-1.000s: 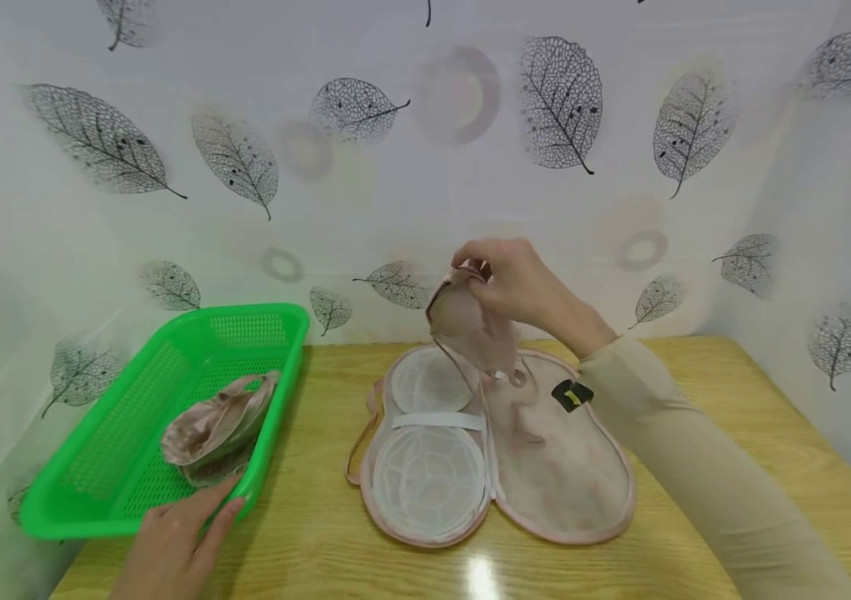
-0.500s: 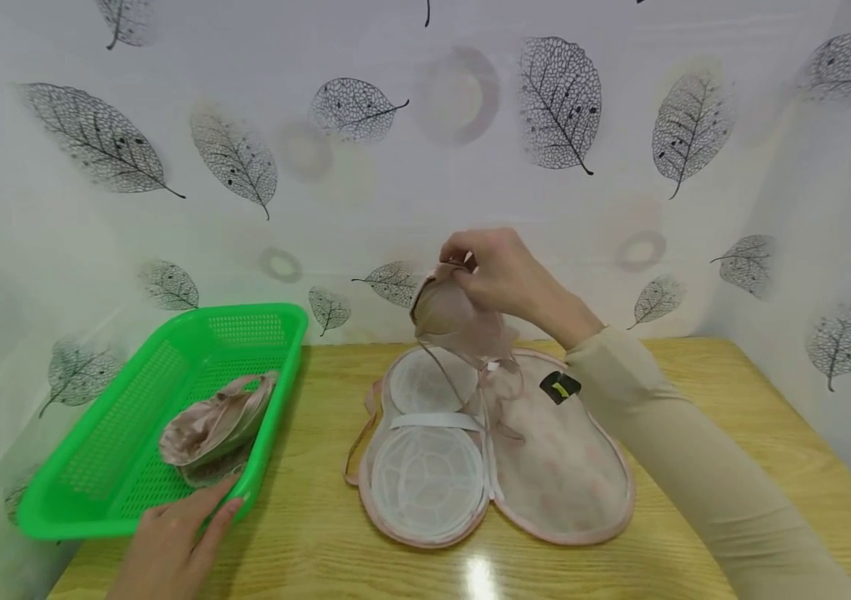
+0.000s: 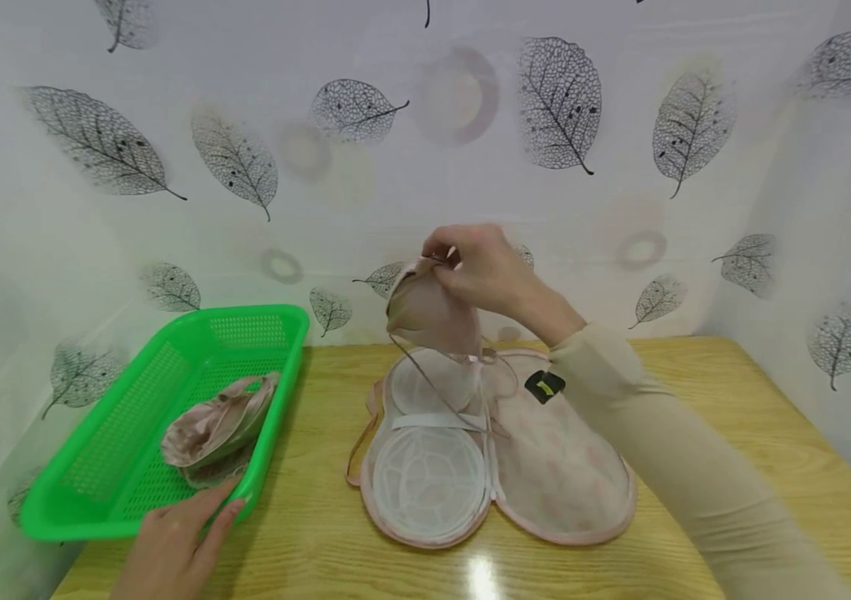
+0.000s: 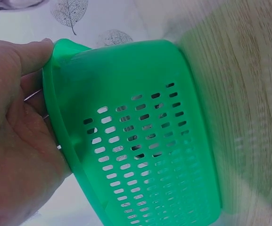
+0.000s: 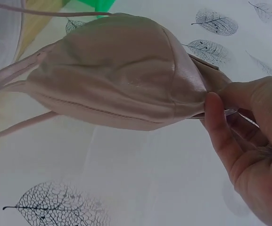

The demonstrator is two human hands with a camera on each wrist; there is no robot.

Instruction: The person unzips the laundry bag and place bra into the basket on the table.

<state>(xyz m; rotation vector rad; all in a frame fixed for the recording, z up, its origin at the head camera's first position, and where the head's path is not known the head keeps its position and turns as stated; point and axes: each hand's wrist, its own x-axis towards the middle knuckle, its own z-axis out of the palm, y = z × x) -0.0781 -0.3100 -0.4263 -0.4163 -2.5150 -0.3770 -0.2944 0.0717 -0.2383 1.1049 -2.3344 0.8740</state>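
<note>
My right hand (image 3: 488, 271) pinches a pinkish-beige bra (image 3: 433, 312) by its upper edge and holds it up in the air. In the right wrist view, thumb and fingers meet at one end of the smooth bra cup (image 5: 112, 70), and thin straps trail away from the other end. Below it, an opened bra wash bag (image 3: 428, 479) lies on the table, its two round plastic-ribbed domes crossed by a white band. One dangling strap overlaps the bag. With my left hand (image 3: 173, 546) I grip the near right corner of a green basket (image 4: 121, 70), thumb over the rim.
Inside the basket lies another crumpled pinkish garment (image 3: 218, 429). The bag's mesh lid (image 3: 568, 492) is spread to the right, with a black tag (image 3: 545, 386) near its top. A leaf-patterned curtain (image 3: 365, 200) stands behind the wooden table (image 3: 703, 392).
My right hand has moved left and slightly up with the bra, whose strap now hangs across the bag's domes. My left hand and the basket have stayed in place.
</note>
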